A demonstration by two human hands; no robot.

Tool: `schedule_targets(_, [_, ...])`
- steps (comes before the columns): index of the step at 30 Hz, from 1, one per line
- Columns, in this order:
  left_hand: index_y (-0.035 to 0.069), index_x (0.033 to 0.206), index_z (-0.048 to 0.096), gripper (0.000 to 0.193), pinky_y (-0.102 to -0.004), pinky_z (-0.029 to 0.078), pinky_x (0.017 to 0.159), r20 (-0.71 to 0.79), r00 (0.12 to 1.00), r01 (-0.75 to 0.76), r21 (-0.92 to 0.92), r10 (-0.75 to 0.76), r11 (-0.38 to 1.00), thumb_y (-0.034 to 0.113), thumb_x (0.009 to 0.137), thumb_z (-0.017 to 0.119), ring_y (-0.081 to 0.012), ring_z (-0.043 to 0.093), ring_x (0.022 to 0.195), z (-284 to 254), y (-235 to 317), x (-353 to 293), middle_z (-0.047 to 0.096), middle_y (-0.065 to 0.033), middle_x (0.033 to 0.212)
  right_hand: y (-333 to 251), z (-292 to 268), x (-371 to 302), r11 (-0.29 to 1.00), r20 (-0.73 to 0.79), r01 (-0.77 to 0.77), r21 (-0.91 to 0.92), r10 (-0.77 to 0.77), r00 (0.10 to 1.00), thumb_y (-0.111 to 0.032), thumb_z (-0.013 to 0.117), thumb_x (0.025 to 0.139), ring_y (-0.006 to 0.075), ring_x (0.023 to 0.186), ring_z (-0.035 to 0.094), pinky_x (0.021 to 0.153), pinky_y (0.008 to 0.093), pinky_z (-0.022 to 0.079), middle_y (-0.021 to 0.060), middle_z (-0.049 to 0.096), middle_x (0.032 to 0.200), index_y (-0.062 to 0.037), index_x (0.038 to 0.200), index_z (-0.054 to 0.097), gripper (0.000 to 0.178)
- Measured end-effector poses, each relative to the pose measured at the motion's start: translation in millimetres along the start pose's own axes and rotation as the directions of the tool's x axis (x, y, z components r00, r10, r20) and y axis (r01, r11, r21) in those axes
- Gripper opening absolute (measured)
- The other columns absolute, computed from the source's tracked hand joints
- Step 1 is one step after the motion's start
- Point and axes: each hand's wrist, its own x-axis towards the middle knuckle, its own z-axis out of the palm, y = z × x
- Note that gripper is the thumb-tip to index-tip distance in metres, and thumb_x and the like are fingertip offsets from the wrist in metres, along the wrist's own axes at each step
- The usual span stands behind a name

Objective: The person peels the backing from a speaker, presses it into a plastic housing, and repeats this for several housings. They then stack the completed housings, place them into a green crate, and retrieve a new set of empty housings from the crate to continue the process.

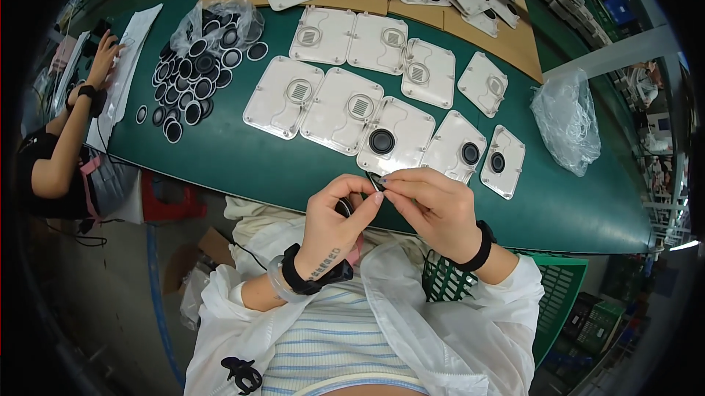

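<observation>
Hands and containers at a green table (pixel 580 209). Both hands were closed: the left hand (pixel 330 223) and right hand (pixel 444 212) pinched a small black disc (pixel 375 182) between their fingertips, above the table's near edge and just before the white panels (pixel 275 113). At upper left, a clear bag (pixel 252 20) contained loose discs (pixel 192 112), with more heaped beside it. At right lay a crumpled plastic bag (pixel 569 128); below the table stood a green basket (pixel 564 282), its contents indistinct.
</observation>
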Motion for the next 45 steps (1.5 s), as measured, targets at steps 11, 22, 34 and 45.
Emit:
schedule_targets(11, [-0.004, 0.09, 0.063, 0.005, -0.0189, 0.037, 0.061, 0.016, 0.998, -0.058, 0.083, 0.057, 0.995, -0.003, 0.084, 0.064, -0.0037, 0.044, 0.069, 2.2, 1.8, 4.6, 0.057, 0.0, 0.087, 2.4, -3.1, -1.1, 0.992, 0.028, -0.123, 0.033, 0.122, 0.992, 0.002, 0.071, 0.078, 0.0088, 0.057, 0.057, 0.047, 0.0206, 0.043, 0.0071, 0.068, 0.093, -0.0022, 0.094, 0.07, 0.016])
schedule_targets(22, [-0.003, 0.087, 0.066, 0.009, -0.0203, 0.04, 0.059, 0.107, 0.97, -0.241, 0.3, 0.219, 0.923, -0.004, 0.079, 0.069, -0.0083, 0.048, 0.066, -3.4, -0.6, 20.5, 0.06, -0.005, 0.085, 9.4, -5.4, 1.0, 0.977, 0.057, -0.209, 0.036, 0.207, 0.977, 0.002, 0.071, 0.079, 0.0092, 0.06, 0.057, 0.049, 0.021, 0.043, 0.0072, 0.068, 0.093, -0.0019, 0.095, 0.07, 0.016])
schedule_targets(34, [-0.002, 0.086, 0.067, 0.009, -0.0197, 0.042, 0.055, 0.135, 0.946, -0.323, 0.367, 0.294, 0.872, -0.003, 0.077, 0.07, -0.0074, 0.052, 0.062, -2.9, -2.4, 26.8, 0.062, -0.0054, 0.084, 8.9, -8.5, 3.3, 0.965, 0.087, -0.262, 0.002, 0.26, 0.962, -0.002, 0.07, 0.079, 0.0189, 0.064, 0.064, 0.057, 0.0268, 0.052, 0.0075, 0.068, 0.092, -0.002, 0.093, 0.069, 0.013])
schedule_targets(45, [-0.001, 0.085, 0.067, 0.009, -0.0193, 0.041, 0.053, 0.177, 0.914, -0.406, 0.405, 0.365, 0.819, -0.003, 0.077, 0.071, -0.0077, 0.053, 0.06, -4.2, -3.1, 29.1, 0.062, -0.0058, 0.085, 12.7, -7.0, 1.2, 0.977, 0.078, -0.214, -0.001, 0.214, 0.974, 0.001, 0.07, 0.079, 0.0101, 0.059, 0.057, 0.049, 0.0216, 0.043, 0.0073, 0.068, 0.093, -0.0019, 0.094, 0.069, 0.015])
